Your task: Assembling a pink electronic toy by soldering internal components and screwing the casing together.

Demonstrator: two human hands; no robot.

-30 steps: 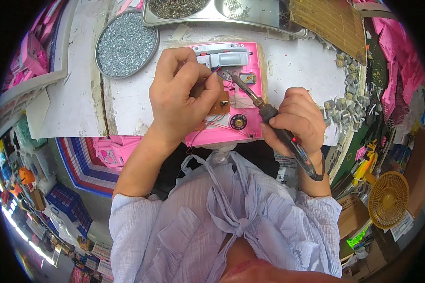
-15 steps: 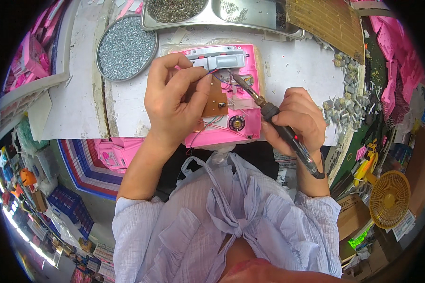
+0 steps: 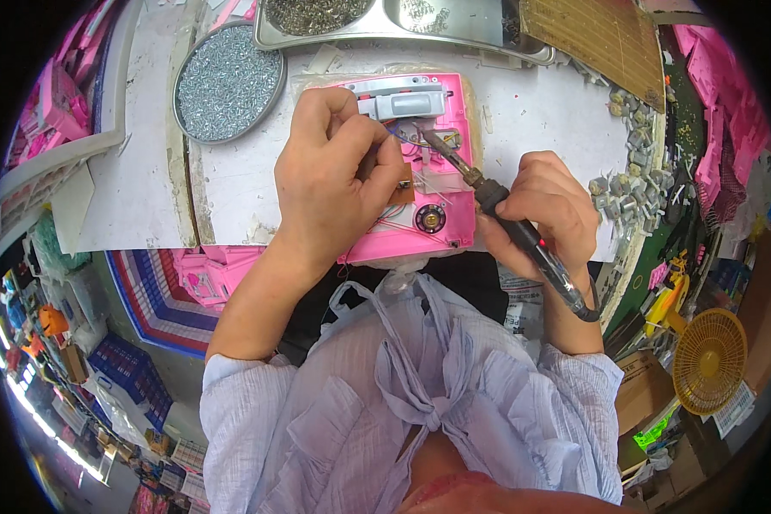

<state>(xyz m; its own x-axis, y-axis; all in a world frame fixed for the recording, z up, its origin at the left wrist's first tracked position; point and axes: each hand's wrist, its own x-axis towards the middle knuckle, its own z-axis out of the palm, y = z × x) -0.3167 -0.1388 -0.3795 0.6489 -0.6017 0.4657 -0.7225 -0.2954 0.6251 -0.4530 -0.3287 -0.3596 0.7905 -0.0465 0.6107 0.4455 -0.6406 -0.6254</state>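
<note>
A pink plastic housing [image 3: 454,233] lies on the table before me, with a grey plastic part [image 3: 407,104] along its far edge and a round speaker [image 3: 429,218] near its front. My left hand [image 3: 338,176] is closed over the housing's left side; its curled fingers hide their tips and whatever they pinch. Beneath them shows a corner of a brown circuit board [image 3: 401,194]. Thin blue and red wires [image 3: 392,126] run beside those fingers. My right hand [image 3: 548,214] grips a soldering iron [image 3: 522,233] by its black handle, its tip over the housing's far part, close to the wires.
A round tray of small silver screws [image 3: 231,81] stands at the far left. Behind the housing is a metal tray [image 3: 394,38] with small metal parts, next to a cardboard sheet [image 3: 591,43]. Several small motors [image 3: 634,184] line the right edge, beyond which stands a yellow fan [image 3: 708,360].
My left hand has shifted right and curled further over the circuit board, covering more of it. The soldering iron's tip has moved slightly right, and my right hand has shifted a little right.
</note>
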